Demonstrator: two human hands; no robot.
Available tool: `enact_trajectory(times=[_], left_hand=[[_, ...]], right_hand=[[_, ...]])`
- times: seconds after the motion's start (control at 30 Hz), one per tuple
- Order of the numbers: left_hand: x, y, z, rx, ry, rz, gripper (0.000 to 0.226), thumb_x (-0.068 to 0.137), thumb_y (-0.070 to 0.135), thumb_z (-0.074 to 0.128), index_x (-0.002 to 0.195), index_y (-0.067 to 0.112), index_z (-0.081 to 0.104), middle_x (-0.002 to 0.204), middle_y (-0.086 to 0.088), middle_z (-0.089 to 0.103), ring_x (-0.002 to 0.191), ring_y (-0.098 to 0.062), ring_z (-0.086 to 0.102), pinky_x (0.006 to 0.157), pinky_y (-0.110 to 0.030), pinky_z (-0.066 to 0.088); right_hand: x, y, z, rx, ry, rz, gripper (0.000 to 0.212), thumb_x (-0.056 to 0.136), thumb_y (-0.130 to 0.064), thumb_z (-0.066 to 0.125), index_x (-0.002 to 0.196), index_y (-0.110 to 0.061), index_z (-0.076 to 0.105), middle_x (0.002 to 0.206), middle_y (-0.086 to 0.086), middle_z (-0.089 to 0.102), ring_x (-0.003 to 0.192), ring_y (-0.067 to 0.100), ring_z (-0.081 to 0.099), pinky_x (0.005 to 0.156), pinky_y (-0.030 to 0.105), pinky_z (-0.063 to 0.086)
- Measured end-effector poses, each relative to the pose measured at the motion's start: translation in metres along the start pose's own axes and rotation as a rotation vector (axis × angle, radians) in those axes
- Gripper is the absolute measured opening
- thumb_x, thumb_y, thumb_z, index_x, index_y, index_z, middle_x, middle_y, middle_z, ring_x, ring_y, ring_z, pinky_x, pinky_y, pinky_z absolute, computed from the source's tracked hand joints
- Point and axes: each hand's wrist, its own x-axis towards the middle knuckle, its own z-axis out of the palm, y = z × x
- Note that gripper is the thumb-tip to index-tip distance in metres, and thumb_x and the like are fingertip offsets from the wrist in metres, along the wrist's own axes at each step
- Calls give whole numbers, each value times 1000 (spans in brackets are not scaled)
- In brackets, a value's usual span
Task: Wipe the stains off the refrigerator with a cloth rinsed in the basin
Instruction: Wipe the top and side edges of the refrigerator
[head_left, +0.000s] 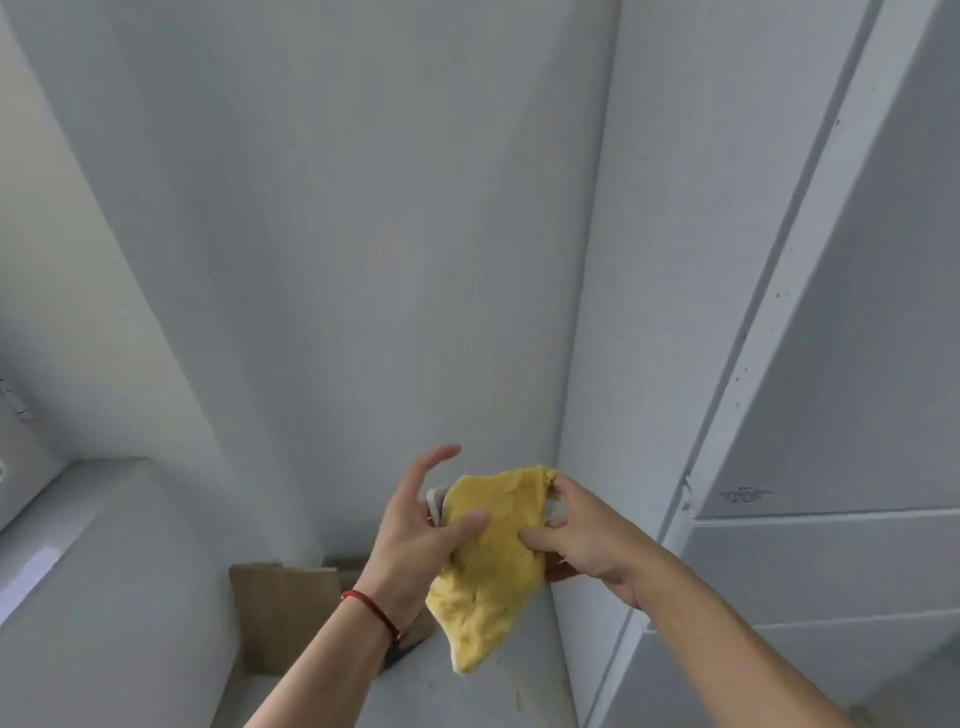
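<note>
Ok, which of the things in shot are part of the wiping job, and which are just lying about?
Part of the job:
- yellow cloth, held by both hands, left hand and right hand
- refrigerator at right

Lying about:
- cardboard pieces on the floor
- ledge at left

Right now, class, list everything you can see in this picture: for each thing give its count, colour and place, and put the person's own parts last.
cloth: one, yellow with a pale underside, held up between both hands, low centre.
refrigerator: one, white, at the right; its side panel faces the middle, its doors the far right.
label: one, small dark print, on the upper refrigerator door.
wall: white, behind the cloth.
ledge: one, white, lower left.
cardboard pieces: brown, count unclear, on the floor below the hands.
wrist band: one, red, on the left wrist.
left hand: thumb pressing the cloth's face.
right hand: pinching the cloth's upper right edge.
</note>
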Motion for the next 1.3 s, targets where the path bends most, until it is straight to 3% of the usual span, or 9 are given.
enact_trajectory(times=[0.1, 0.27, 0.47, 0.6, 0.7, 0.8, 0.9, 1.1, 1.3], left_hand=[[39, 5, -14, 349, -79, 32, 37, 78, 18, 89, 111, 30, 75, 99, -3, 74, 90, -18, 73, 81, -45, 63], [82, 7, -28, 803, -439, 102, 60, 71, 24, 89, 124, 40, 67, 116, 20, 68, 108, 4, 63, 93, -20, 54], [96, 25, 22, 1048, -283, 359, 12, 74, 33, 86, 81, 35, 77, 98, 8, 59, 94, -5, 53, 72, -14, 40], [88, 53, 35, 526, -422, 46, 29, 70, 34, 92, 91, 18, 79, 104, 4, 74, 95, -12, 68, 73, -18, 52], [76, 49, 52, 127, -475, -192, 45, 84, 30, 83, 111, -4, 71, 110, -23, 74, 102, -39, 72, 88, -43, 61], [58, 39, 65, 110, -430, -284, 40, 90, 21, 69, 119, -6, 65, 115, -28, 72, 106, -44, 70, 91, -49, 60], [44, 25, 68, 193, -399, -317, 40, 90, 22, 70, 120, -3, 65, 114, -24, 73, 106, -41, 71, 97, -55, 56], [26, 21, 97, 221, -516, -414, 37, 95, 20, 67, 124, -2, 65, 121, -20, 73, 113, -37, 70, 103, -52, 53], [36, 43, 109, 108, -624, -296, 39, 83, -10, 73, 121, -8, 64, 122, -28, 69, 109, -41, 70, 87, -43, 62]], right_hand=[[13, -7, -2, -119, 286, -11, 61, 100, -25, 65, 151, -32, 31, 108, 1, 73, 97, 17, 72, 99, 40, 57], [2, -8, 1, -308, 341, -98, 37, 93, -26, 71, 129, -35, 64, 110, -12, 70, 96, 4, 67, 90, 27, 57], [-21, -12, -28, -707, 444, -117, 17, 101, -38, 63, 112, -30, 73, 104, -7, 53, 94, 11, 58, 83, 26, 47], [-50, -25, -47, -366, 524, -267, 28, 95, -49, 69, 85, -24, 66, 82, -14, 63, 73, 5, 61, 72, 28, 54], [-62, -26, -43, 126, 359, -245, 36, 91, -43, 78, 108, -20, 56, 99, -1, 74, 89, 15, 75, 79, 38, 64], [-68, -7, -33, 323, 287, -157, 42, 91, -21, 78, 123, -20, 51, 114, 5, 71, 98, 21, 76, 80, 48, 65], [-71, 23, -32, 402, 302, -97, 51, 85, -34, 83, 127, -28, 54, 119, 4, 69, 102, 22, 75, 84, 50, 64], [-89, 50, -50, 344, 407, -164, 50, 90, -13, 79, 129, -34, 55, 116, 1, 68, 98, 13, 73, 83, 33, 63], [-97, 13, -80, -236, 750, -412, 53, 93, -31, 75, 137, -44, 47, 118, -19, 59, 98, 4, 63, 85, 25, 57]])
